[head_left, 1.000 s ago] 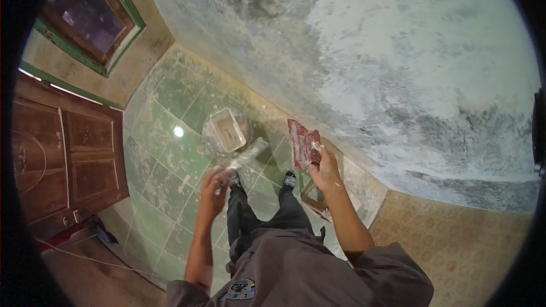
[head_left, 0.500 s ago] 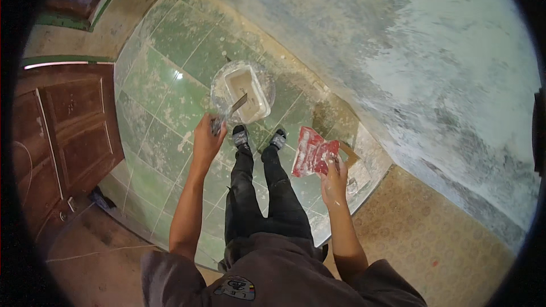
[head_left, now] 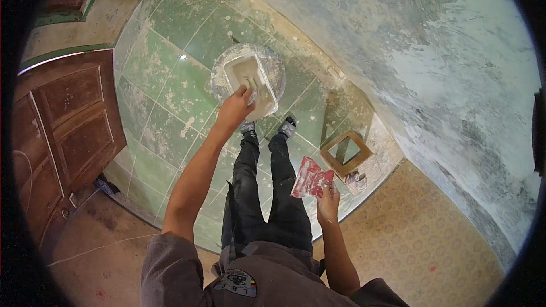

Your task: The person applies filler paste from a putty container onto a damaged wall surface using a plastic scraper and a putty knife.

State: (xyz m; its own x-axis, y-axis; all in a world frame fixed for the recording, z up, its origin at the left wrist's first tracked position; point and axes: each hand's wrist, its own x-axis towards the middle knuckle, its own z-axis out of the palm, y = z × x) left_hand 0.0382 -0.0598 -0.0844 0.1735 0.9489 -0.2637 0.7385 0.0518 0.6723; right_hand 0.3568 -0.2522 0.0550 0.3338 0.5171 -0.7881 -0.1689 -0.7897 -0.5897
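White tray [head_left: 267, 81] of putty sits on a round smeared stand [head_left: 218, 75], its near end jutting past the stand's near edge. Left hand [head_left: 238, 106] over tray's left edge, toward near corner, fingers curled round a greyish tool [head_left: 252, 97], mostly hidden. Right hand [head_left: 328, 200] pinches red flat spreader [head_left: 307, 178], white-smeared, by its right corner. Brown square frame [head_left: 326, 153] beside it, near right edge of green tiled floor [head_left: 176, 102].

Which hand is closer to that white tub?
Left: the left hand is over the white tub, at its left rim; the right hand is apart from it, lower right, holding a red spreader.
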